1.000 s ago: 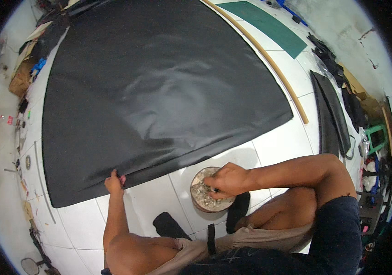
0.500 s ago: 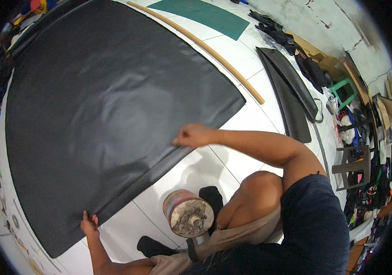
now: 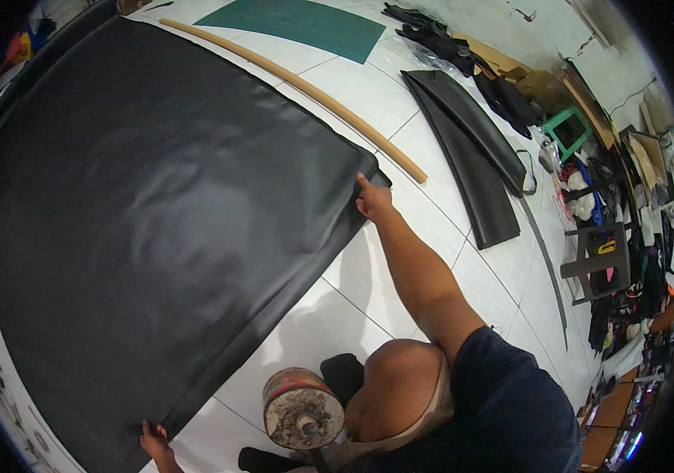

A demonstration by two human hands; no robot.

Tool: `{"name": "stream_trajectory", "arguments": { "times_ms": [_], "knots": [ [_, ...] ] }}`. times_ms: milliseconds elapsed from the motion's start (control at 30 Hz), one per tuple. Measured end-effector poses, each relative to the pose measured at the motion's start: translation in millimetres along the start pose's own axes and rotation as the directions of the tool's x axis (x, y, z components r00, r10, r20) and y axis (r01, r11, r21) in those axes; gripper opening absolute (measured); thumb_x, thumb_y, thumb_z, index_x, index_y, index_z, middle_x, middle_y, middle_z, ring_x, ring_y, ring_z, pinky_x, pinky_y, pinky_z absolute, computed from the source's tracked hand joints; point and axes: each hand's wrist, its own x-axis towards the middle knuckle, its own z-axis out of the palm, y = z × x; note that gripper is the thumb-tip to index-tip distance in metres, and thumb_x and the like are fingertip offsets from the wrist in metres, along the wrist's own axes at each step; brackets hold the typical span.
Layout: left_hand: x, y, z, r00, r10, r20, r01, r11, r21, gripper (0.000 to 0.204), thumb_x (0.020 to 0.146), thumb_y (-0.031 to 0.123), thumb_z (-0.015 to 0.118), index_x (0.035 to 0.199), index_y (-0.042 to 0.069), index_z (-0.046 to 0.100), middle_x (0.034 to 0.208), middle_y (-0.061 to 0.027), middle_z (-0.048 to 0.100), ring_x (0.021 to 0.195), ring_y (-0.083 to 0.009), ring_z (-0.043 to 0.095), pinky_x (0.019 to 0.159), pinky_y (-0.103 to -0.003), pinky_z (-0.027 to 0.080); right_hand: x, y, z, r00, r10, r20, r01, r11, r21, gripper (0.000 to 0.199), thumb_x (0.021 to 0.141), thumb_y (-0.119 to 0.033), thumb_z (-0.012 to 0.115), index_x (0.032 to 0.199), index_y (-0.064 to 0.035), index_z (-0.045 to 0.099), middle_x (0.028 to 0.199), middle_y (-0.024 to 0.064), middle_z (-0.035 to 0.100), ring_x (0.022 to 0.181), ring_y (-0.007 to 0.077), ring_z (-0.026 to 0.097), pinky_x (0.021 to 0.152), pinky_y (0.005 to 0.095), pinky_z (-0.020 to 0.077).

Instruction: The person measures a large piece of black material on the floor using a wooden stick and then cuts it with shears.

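Shifted since the earlier frame: right hand (image 3: 373,199), from midway along the near edge to the right corner of the black sheet (image 3: 171,197). Spread over white floor tiles (image 3: 502,272), ridged along its near edge: this sheet. Just beside its right edge: tan tube (image 3: 305,87). By the person's legs (image 3: 398,386): round tin (image 3: 293,406). At the near edge's left end: left hand (image 3: 157,441), index finger and thumb slightly apart. Right hand: one digit extended, others curled; pinch impossible to tell in either.
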Motion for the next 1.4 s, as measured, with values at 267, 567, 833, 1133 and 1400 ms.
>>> {"name": "stream_trajectory", "arguments": {
  "times_ms": [267, 567, 833, 1133, 1400],
  "knots": [
    [18, -11, -10, 0.967, 0.134, 0.218, -0.176, 0.968, 0.181, 0.030, 0.093, 0.024, 0.059, 0.098, -0.006, 0.060, 0.076, -0.0033, 0.047, 0.069, -0.0184, 0.047, 0.061, -0.034, 0.043, 47, 20, -33, 0.935, -0.303, -0.185, 0.267, 0.943, -0.197, 0.040, 0.075, -0.035, 0.084, 0.079, -0.0056, 0.056, 0.063, 0.0019, 0.050, 0.055, 0.0169, 0.046, 0.052, 0.0343, 0.0406],
    [12, -29, -26, 0.987, 0.140, 0.073, -0.151, 0.971, 0.187, 0.031, 0.091, 0.027, 0.058, 0.100, -0.002, 0.062, 0.082, -0.0065, 0.053, 0.071, -0.0193, 0.047, 0.062, -0.038, 0.038, 30, 27, -47, 0.945, -0.296, -0.142, 0.227, 0.902, -0.368, 0.046, 0.079, -0.040, 0.078, 0.064, -0.0004, 0.061, 0.062, 0.0120, 0.061, 0.058, 0.0252, 0.058, 0.059, 0.0394, 0.0466],
    [-18, -27, -15, 0.989, 0.123, 0.080, -0.131, 0.984, 0.118, 0.033, 0.093, 0.028, 0.054, 0.106, -0.002, 0.060, 0.099, -0.0076, 0.056, 0.085, -0.0198, 0.047, 0.075, -0.036, 0.040, 50, 27, -60, 0.986, -0.064, -0.154, 0.013, 0.949, -0.315, 0.052, 0.079, -0.044, 0.078, 0.063, 0.0017, 0.061, 0.061, 0.0140, 0.062, 0.053, 0.0269, 0.059, 0.057, 0.0404, 0.0475],
    [3, -32, -31, 0.987, 0.101, 0.123, -0.121, 0.979, 0.166, 0.031, 0.097, 0.017, 0.047, 0.118, -0.004, 0.055, 0.103, -0.0108, 0.052, 0.093, -0.0211, 0.048, 0.078, -0.036, 0.042, 32, 43, -55, 0.878, -0.414, -0.242, 0.342, 0.895, -0.288, 0.059, 0.080, -0.043, 0.079, 0.107, 0.0022, 0.054, 0.068, 0.0123, 0.062, 0.056, 0.0183, 0.060, 0.052, 0.0317, 0.0486],
    [4, -44, -30, 0.923, 0.245, 0.296, -0.336, 0.889, 0.310, 0.026, 0.091, 0.000, 0.046, 0.115, -0.006, 0.055, 0.097, -0.0085, 0.051, 0.088, -0.0214, 0.048, 0.079, -0.035, 0.045, 81, 39, -86, 0.893, -0.407, -0.191, 0.305, 0.861, -0.407, 0.046, 0.080, -0.034, 0.081, 0.098, 0.0027, 0.062, 0.073, 0.0097, 0.065, 0.057, 0.0168, 0.061, 0.054, 0.0308, 0.0506]
  ]
}}
